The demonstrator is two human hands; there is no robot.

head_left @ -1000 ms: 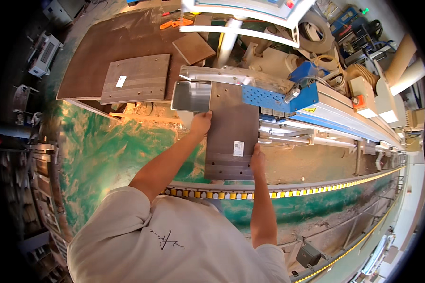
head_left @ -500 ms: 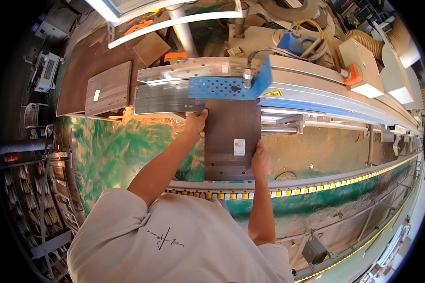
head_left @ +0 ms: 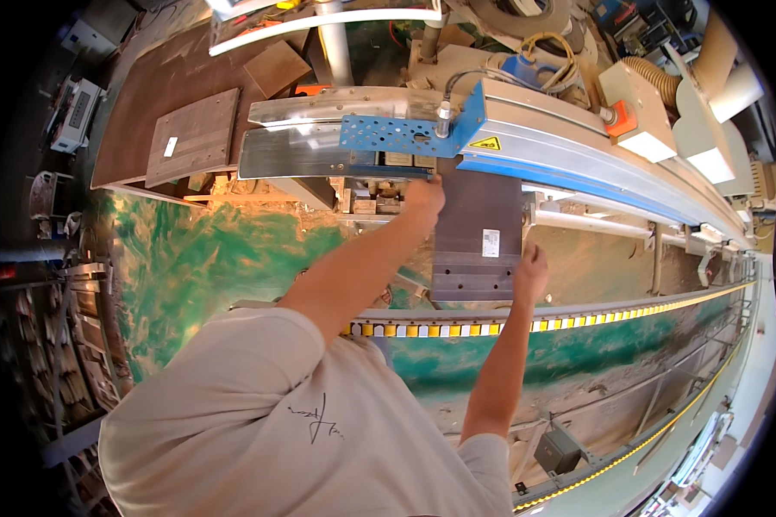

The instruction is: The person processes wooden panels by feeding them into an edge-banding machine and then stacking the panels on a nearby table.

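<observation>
A dark brown board (head_left: 474, 207) with a white label and a few holes along its near end reaches under the machine's blue guard. Its far end is hidden beneath the blue perforated guard plate (head_left: 384, 135). Gripping the board's left edge close to the guard is my left hand (head_left: 424, 203), fingers closed. My right hand (head_left: 531, 272) is closed on the right edge, near the board's near corner. To the left of the board lies the machine's metal infeed table (head_left: 293, 157).
Another brown board (head_left: 194, 138) with a label rests on a large brown panel at the left. A rail with yellow and white blocks (head_left: 457, 330) runs across in front of me. An orange-fronted white unit (head_left: 634, 116) stands on the machine's right.
Both hands have shifted to the right, carrying the board along the machine under the guard. Small machine parts now show to the left of the board.
</observation>
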